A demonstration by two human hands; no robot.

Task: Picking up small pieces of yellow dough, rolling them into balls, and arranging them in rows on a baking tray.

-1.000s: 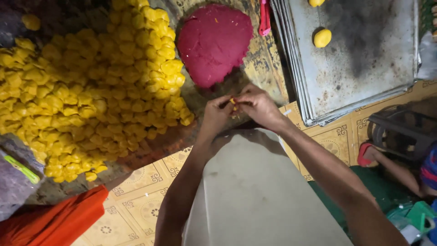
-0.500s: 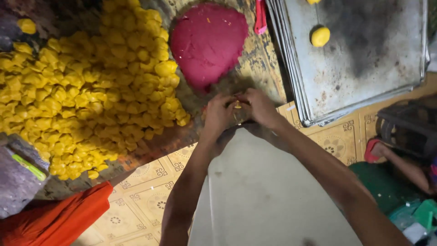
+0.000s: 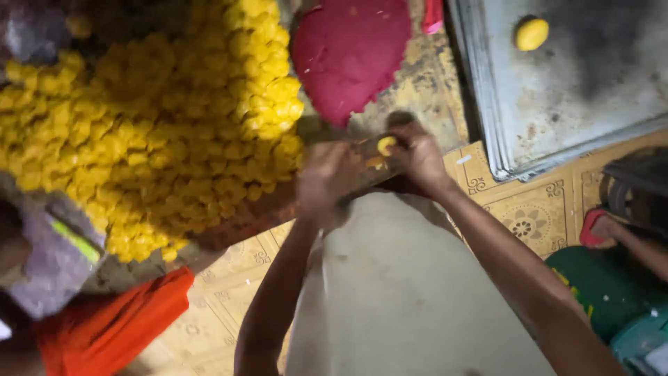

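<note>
The light is dim and warm. The pile of yellow pieces is the brightest part and looks a bit washed out. Both hands are smeared with blur, the left hand most. The metal tray, right of the pile, shows a dull grey shine. The corners sit in dark shadow.

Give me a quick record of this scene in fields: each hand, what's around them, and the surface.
Left hand: left hand, motion-blurred, beside the right hand; grip cannot be told
Right hand: right hand, fingers closed on a small yellow piece
Left of hands: large heap of yellow balls
Above hands: dark red mound
Upper right: metal tray with one yellow ball on it
Lower left: orange cloth
Floor: patterned tiles
</note>
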